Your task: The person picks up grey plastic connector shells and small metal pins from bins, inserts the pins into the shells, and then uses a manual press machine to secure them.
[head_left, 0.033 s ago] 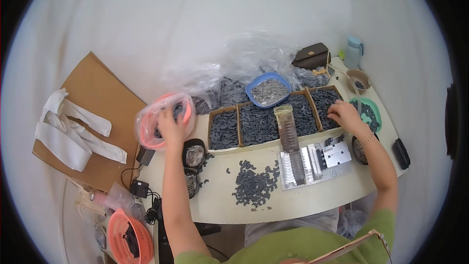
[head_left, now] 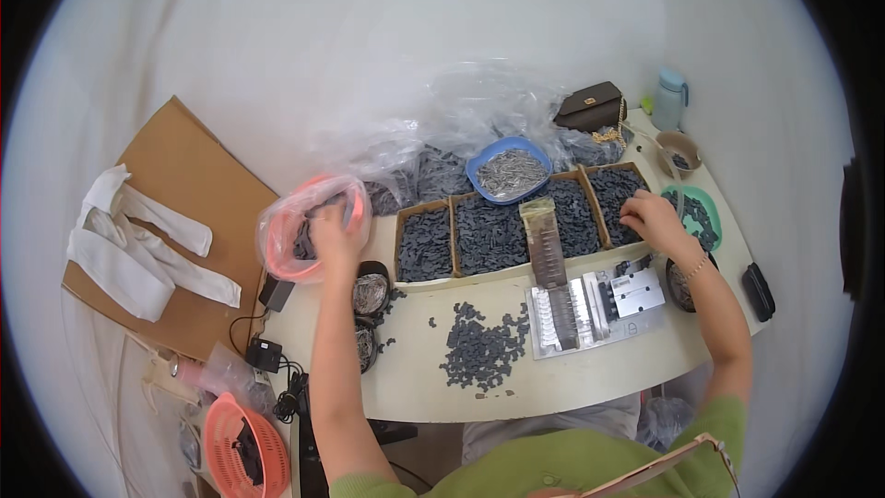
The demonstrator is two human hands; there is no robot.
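My left hand (head_left: 332, 232) reaches into a pink basket (head_left: 286, 249) lined with a clear plastic bag at the table's left edge; its fingertips are hidden among dark parts inside. My right hand (head_left: 650, 217) rests palm down, fingers bent, on the small dark grey parts in the rightmost cardboard box (head_left: 610, 189). Two more boxes (head_left: 426, 244) (head_left: 493, 232) of the same parts stand to its left. A clear strip holder (head_left: 544, 242) leans from the boxes onto a metal jig (head_left: 590, 309). A loose pile of dark parts (head_left: 479, 350) lies on the white table (head_left: 415, 397).
A blue bowl of silvery parts (head_left: 509, 171) and crumpled clear bags (head_left: 479, 101) sit behind the boxes. At the right are a brown purse (head_left: 590, 106), bottle (head_left: 670, 100), cup (head_left: 679, 152), green tray (head_left: 698, 214) and black device (head_left: 758, 290). Round tins (head_left: 371, 295), cardboard with white cloths (head_left: 157, 221), an orange basket (head_left: 244, 447).
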